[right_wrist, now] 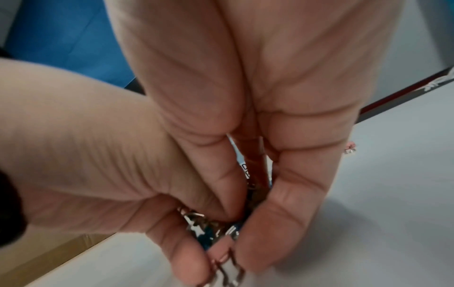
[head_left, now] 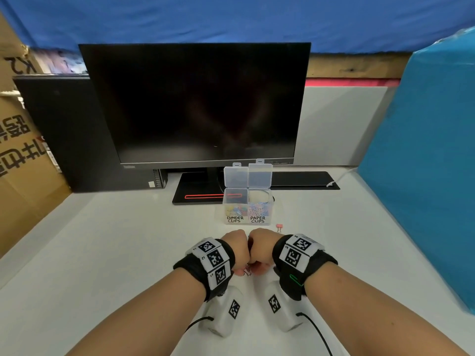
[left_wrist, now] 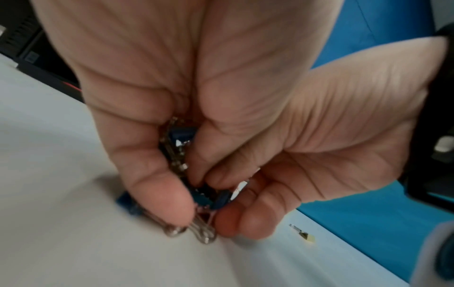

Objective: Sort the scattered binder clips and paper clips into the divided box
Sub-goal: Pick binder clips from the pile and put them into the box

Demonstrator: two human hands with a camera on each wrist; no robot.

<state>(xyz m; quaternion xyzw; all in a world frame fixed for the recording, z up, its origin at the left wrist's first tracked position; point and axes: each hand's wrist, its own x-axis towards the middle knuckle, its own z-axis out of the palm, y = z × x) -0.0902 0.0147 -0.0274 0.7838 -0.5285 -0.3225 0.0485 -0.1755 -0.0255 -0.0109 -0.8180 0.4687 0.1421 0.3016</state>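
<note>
My left hand (head_left: 236, 249) and right hand (head_left: 262, 246) are pressed together low over the white table (head_left: 128, 253), knuckles up. Together they grip a bunch of blue binder clips (left_wrist: 203, 200) whose silver handles (left_wrist: 205, 233) touch the table. In the left wrist view my left hand (left_wrist: 186, 174) curls round the clips. The right wrist view has my right hand (right_wrist: 245, 203) curled over the same binder clips (right_wrist: 211, 231). The clear divided box (head_left: 246, 209) stands open just beyond, labelled BINDER CLIPS left and PAPER CLIPS right, with clips in both halves. A pink binder clip (head_left: 279, 227) lies loose by its right corner.
A yellow binder clip (left_wrist: 304, 234) lies on the table near the hands. A green paper clip (head_left: 295, 280) shows against my right wrist strap. Behind the box stand a dark monitor (head_left: 195, 104) and its stand (head_left: 195, 191). A blue-covered bulk (head_left: 424, 176) is at the right, cardboard boxes (head_left: 23, 163) at the left.
</note>
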